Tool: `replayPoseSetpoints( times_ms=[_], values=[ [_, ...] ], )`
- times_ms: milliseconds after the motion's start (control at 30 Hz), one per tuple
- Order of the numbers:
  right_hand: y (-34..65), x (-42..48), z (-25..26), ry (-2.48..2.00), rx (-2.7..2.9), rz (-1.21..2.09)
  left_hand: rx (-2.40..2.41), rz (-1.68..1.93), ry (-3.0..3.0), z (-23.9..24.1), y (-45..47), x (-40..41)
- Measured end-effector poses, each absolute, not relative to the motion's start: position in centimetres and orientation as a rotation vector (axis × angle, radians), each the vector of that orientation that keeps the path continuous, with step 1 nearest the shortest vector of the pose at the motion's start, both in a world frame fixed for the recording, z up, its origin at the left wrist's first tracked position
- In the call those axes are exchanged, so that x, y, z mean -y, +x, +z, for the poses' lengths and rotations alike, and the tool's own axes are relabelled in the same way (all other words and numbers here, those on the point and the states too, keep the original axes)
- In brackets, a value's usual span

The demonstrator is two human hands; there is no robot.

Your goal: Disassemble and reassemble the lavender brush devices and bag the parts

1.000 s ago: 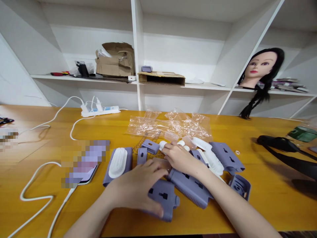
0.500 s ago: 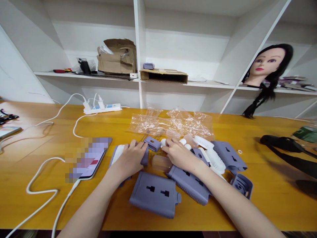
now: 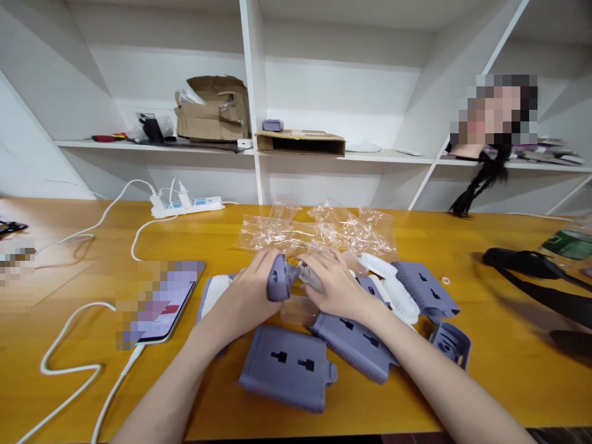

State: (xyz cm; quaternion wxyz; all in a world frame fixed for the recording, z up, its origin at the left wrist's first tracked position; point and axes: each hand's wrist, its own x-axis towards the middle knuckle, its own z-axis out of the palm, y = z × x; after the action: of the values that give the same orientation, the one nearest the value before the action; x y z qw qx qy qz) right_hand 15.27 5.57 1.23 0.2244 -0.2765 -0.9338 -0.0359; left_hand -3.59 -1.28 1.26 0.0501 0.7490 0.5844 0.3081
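Note:
My left hand [image 3: 252, 280] is closed around a small purple-grey plastic part [image 3: 276, 280] with an oval hole, its end facing right. Close beside it, my right hand [image 3: 333, 283] grips a small translucent piece [image 3: 311, 277], bottle-like, partly hidden by the fingers. A clear plastic cup-like piece [image 3: 298, 310] lies under the hands. Nearer me are a flat purple-grey case [image 3: 289, 368] with two black slots and a similar case [image 3: 356, 345] below my right forearm. White brushes [image 3: 379, 265] lie right of my right hand.
Crumpled clear plastic bags [image 3: 319, 228] lie behind the hands. To the left are a phone [image 3: 178, 302] with a white cable and a power strip [image 3: 187, 206]. Another purple-grey case [image 3: 428, 290], an open part [image 3: 451, 345] and black straps [image 3: 531, 277] lie right. Shelves hold cardboard boxes [image 3: 213, 114].
My left hand has picked up the purple-grey part from the table and turned it sideways. My right hand has taken hold of the translucent piece. The view has shifted slightly.

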Motion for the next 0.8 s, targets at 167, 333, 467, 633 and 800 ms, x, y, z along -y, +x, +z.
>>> replayPoseSetpoints(
  times_ms=[167,333,467,633,800],
  values=[
    [14.8,-4.4,1.4,-0.79,2.595,-0.349,-1.712,0.962,2.294,0.9,-2.3,1.2],
    [14.8,-4.4,1.6,-0.693,2.627,-0.086,-1.646,0.96,2.259,0.8,-2.2,1.4],
    [14.9,-4.6,1.9,-0.706,2.543,-0.023,-1.607,0.986,2.201,1.0,-2.3,1.7],
    [14.8,-3.9,2.0,-0.714,2.443,-0.239,-1.541,1.07,2.185,1.0,-2.5,1.8],
    [14.9,-3.4,2.5,-0.579,2.36,-0.519,-1.357,1.116,2.162,1.1,-2.6,1.8]
  ],
)
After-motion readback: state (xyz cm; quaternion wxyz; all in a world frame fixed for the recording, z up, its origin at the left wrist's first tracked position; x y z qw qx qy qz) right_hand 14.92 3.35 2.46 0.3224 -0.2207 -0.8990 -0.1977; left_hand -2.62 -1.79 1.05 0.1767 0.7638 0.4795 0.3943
